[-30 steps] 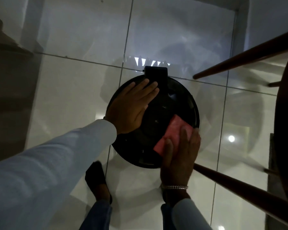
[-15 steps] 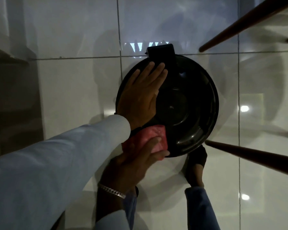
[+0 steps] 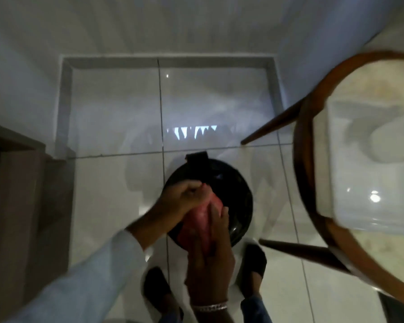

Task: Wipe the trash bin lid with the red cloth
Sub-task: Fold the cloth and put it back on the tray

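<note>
A round black trash bin lid point(image 3: 233, 194) with a hinge tab at its far edge sits on the white tiled floor below me. The red cloth point(image 3: 200, 220) is held up over the lid's near left part. My left hand point(image 3: 184, 201) pinches the cloth's far end with closed fingers. My right hand point(image 3: 210, 252), with a silver bracelet at the wrist, grips the cloth's near end from below. The picture is blurred, so I cannot tell whether the cloth touches the lid.
A round glass-topped table with a wooden rim point(image 3: 313, 127) and slanted wooden legs point(image 3: 296, 249) stands close on the right of the bin. A dark wooden door frame point(image 3: 14, 206) is at the left. My two feet point(image 3: 156, 290) stand just before the bin.
My left hand has come off the lid, where it lay flat, and now holds the cloth's far end. The cloth has been lifted between both hands, and the view has pulled back and up.
</note>
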Motion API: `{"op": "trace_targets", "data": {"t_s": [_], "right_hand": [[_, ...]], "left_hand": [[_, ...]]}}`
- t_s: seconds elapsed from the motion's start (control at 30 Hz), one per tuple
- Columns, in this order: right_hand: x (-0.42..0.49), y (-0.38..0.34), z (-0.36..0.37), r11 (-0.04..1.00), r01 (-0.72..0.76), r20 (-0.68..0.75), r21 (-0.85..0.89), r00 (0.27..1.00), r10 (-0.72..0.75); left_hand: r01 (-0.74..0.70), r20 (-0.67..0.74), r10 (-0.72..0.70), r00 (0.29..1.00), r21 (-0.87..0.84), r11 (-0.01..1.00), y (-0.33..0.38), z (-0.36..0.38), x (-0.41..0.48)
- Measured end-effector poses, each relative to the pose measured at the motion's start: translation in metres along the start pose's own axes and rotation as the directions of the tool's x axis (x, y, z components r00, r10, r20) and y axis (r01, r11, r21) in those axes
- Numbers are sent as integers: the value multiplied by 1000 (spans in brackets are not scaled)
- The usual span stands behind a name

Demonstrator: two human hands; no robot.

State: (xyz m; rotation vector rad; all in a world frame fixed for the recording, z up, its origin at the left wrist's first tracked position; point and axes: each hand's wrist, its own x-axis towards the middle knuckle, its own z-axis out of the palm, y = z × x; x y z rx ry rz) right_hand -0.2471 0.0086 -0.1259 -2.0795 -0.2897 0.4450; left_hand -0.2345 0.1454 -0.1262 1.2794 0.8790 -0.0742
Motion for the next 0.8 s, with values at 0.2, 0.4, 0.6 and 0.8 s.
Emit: {"op": "trace_targets", "data": {"t_s": [0.2,0.4,0.6,0.8], "right_hand": [[65,-46,-147,944,-48,-11,326,998,54],[166,-27,-265,952,-165,-20,258,984,176],[225,15,-282,989,-145,-151,-31,979,138],[220,17,-285,964,-95,69,-248,991,115]], "left_hand": [[49,63,-22,998,-459,887,60,95,-31],[-61,-80,28,996,-451,890,115,208,3],[-123,-302,156,940,124,985,131,255,19],[-51,-307,132,943,256,965,156,240,-15]]}}
